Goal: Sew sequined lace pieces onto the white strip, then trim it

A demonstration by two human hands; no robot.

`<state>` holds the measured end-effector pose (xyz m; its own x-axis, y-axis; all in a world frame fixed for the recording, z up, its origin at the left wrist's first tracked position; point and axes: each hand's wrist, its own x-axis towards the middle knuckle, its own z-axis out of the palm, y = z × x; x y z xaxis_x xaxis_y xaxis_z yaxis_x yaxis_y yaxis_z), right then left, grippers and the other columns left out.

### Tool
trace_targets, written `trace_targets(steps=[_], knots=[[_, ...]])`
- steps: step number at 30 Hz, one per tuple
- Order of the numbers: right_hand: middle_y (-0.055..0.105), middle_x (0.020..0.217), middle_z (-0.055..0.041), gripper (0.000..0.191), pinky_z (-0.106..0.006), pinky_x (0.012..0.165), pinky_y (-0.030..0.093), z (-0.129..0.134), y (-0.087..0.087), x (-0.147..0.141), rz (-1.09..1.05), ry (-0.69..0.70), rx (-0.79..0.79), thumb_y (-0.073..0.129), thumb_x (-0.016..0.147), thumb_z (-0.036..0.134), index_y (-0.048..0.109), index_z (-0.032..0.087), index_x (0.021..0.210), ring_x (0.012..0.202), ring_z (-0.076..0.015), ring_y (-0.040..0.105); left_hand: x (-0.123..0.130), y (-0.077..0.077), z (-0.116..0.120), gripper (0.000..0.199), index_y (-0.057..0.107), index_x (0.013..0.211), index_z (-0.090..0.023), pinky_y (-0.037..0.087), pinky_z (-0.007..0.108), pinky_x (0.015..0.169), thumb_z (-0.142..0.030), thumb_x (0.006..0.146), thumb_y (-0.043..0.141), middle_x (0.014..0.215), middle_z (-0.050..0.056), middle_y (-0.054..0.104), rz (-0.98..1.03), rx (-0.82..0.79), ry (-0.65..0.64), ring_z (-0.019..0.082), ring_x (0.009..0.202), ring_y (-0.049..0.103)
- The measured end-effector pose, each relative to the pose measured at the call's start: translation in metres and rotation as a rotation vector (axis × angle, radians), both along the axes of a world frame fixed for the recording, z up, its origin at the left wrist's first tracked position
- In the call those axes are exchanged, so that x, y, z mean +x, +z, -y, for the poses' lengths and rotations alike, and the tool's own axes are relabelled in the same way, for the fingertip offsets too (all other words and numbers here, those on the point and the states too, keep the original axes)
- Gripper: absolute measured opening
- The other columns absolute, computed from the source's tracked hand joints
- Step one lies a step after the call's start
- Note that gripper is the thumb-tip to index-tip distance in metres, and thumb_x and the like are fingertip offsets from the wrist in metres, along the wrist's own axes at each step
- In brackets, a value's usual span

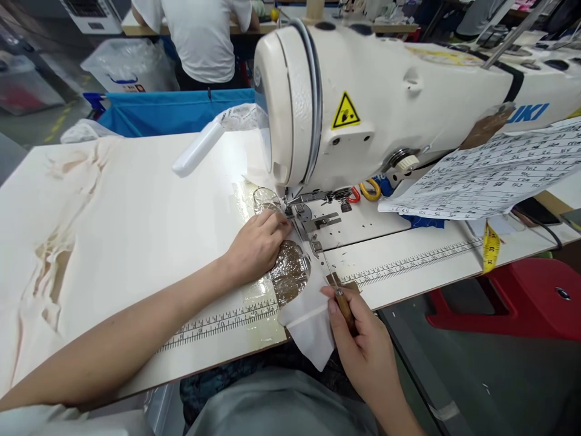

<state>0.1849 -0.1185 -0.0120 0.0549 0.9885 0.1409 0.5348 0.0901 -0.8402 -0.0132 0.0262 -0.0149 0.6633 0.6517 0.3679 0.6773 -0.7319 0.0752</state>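
A white sewing machine [345, 115] stands over the table, its needle area at the middle of the view. My left hand [259, 245] is beside the presser foot, fingers curled together on the edge of a white fabric piece [311, 327]; its fingertips are partly hidden. In my right hand [358, 339] is an awl [345, 310] with a wooden handle, its thin metal shaft pointing up toward the metal guide by the foot. The fabric runs from the foot down past the table's front edge, close to my right thumb.
Pale fabric pieces [57, 254] lie at the left. Printed measuring tape [222, 324] follows the front edge. Behind the foot are yellow-handled scissors [370, 189]. A printed sheet [490, 172] hangs at the right, above a red stool [512, 297]. Another person [200, 36] sits beyond a blue cloth bin [177, 112].
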Motion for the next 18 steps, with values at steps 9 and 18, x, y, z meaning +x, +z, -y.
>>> trace_targets(steps=[9, 18], knots=[[0.075, 0.097, -0.0054, 0.021, -0.021, 0.067, 0.054, -0.023, 0.007, -0.007, 0.064, 0.056, 0.07, 0.045, 0.098, 0.024, 0.062, 0.019, 0.11, 0.084, -0.0158, 0.071, -0.003, 0.0, 0.001, 0.032, 0.062, 0.113, -0.009, 0.051, 0.037, 0.077, -0.009, 0.096, 0.035, 0.103, 0.012, 0.065, 0.107, 0.015, -0.068, 0.022, 0.092, 0.055], [0.075, 0.097, -0.0087, 0.024, -0.028, 0.07, 0.054, -0.039, 0.01, -0.012, 0.157, 0.076, 0.047, 0.042, 0.097, 0.023, 0.061, 0.018, 0.11, 0.083, -0.0204, 0.071, -0.003, -0.001, -0.002, 0.035, 0.062, 0.119, -0.008, 0.052, 0.043, 0.08, -0.013, 0.096, 0.035, 0.114, 0.017, 0.062, 0.006, -0.01, -0.013, 0.028, 0.101, 0.056]])
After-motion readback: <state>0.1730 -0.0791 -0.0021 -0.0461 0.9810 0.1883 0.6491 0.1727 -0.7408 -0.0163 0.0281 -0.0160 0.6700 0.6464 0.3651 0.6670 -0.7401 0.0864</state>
